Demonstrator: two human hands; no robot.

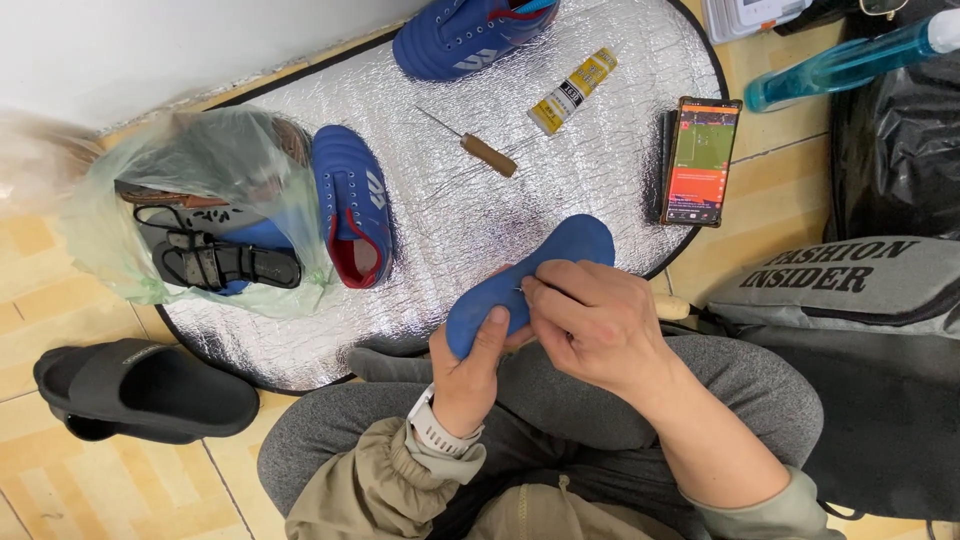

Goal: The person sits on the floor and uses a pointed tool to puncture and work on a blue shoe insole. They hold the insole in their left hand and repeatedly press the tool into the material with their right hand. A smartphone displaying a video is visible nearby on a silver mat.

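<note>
A blue shoe insole is held above my lap. My left hand, with a white watch on the wrist, grips its lower end, thumb pressed on the surface. My right hand pinches something small and thin at the insole's edge; what it is cannot be made out. A blue sports shoe lies on the round silver mat to the left. A second blue shoe sits at the mat's far edge.
An awl with a wooden handle and a yellow glue tube lie on the mat. A lit phone rests at its right edge. A plastic bag with sandals, a black slide, a grey bag and a blue spray bottle surround it.
</note>
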